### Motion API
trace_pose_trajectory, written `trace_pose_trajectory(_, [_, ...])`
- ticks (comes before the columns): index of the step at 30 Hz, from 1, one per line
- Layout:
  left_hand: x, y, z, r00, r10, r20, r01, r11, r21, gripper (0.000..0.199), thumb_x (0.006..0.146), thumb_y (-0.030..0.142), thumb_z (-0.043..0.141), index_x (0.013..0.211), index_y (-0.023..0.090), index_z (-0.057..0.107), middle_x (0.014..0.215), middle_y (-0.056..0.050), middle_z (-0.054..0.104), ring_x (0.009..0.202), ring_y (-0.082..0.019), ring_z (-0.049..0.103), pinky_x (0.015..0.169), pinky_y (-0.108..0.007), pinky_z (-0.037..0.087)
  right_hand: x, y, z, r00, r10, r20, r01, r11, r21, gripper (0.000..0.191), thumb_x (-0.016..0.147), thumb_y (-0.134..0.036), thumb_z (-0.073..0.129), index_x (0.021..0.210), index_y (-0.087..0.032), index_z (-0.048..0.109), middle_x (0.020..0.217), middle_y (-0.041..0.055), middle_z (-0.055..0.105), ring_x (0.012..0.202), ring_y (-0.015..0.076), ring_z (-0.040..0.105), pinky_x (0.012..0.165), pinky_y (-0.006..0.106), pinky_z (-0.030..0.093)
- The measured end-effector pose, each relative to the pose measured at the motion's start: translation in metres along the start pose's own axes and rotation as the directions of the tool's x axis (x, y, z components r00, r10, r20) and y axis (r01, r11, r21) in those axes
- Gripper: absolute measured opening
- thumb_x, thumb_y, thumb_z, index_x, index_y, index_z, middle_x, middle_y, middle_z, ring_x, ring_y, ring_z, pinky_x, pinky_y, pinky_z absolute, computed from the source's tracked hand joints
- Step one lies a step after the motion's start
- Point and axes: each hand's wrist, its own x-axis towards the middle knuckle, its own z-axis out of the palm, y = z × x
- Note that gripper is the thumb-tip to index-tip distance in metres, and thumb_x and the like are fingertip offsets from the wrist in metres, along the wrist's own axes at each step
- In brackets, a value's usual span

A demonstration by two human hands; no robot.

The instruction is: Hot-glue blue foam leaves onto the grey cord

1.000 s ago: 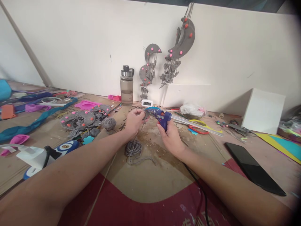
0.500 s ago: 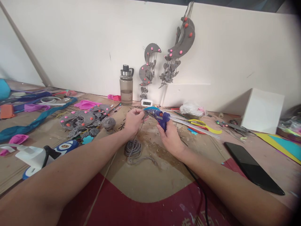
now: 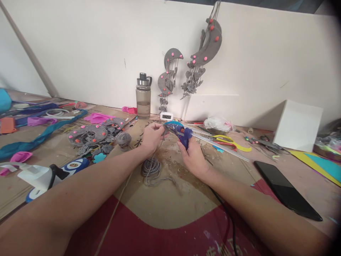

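My right hand [image 3: 194, 155] is wrapped round the handle of a blue hot glue gun [image 3: 182, 135], with a long clear glue stick [image 3: 221, 145] poking out of its back. The gun's nozzle points left, right at the fingertips of my left hand [image 3: 153, 138]. Those fingers pinch a small grey piece, mostly hidden, and a strand of grey yarn hangs down from it. Below lies a loose coil of grey yarn [image 3: 150, 168] on the cardboard. A grey yarn ball [image 3: 123, 140] sits left of my left hand.
Grey moon ornaments [image 3: 87, 135] with pink dots lie at left, near a power strip [image 3: 74, 165]. A bottle [image 3: 143, 97] and a small digital clock [image 3: 166, 116] stand at the back. Scissors [image 3: 226, 141] and a phone [image 3: 286, 190] lie at right. The gun's black cord [image 3: 231, 220] trails forward.
Almost nothing differs. Both hands and the glue gun stay in place, the nozzle still at the grey piece; the view has shifted very slightly.
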Motion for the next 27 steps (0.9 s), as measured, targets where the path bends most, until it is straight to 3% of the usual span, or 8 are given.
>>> trace_pose_trajectory(14, [0.0014,0.0027,-0.0004,0.998,0.029,-0.051,-0.030,0.999,-0.023,0.009,0.069,0.016,0.065,0.069,0.015,0.056,0.064,-0.002,0.064,0.062,-0.016,0.066,0.066,-0.033,0.057,0.0008,0.0024,-0.0015,0.997,0.073,0.004,-0.073,0.997,0.027,0.039,0.089,-0.036,0.044,0.123,-0.016,0.047,0.110,0.0178,0.063,0.100,0.0308,0.060,0.090,0.050,0.047])
trace_pose_trajectory(27, [0.0042,0.0028,-0.0027,0.997,0.058,-0.060,-0.060,0.997,-0.040,0.011,0.070,0.018,0.064,0.071,0.016,0.054,0.067,-0.004,0.066,0.066,-0.018,0.068,0.068,-0.036,0.057,0.0007,0.0055,-0.0009,0.998,0.051,-0.023,-0.051,0.998,0.039,0.041,0.090,-0.034,0.044,0.126,-0.016,0.045,0.114,0.0166,0.062,0.111,0.0297,0.057,0.097,0.048,0.044])
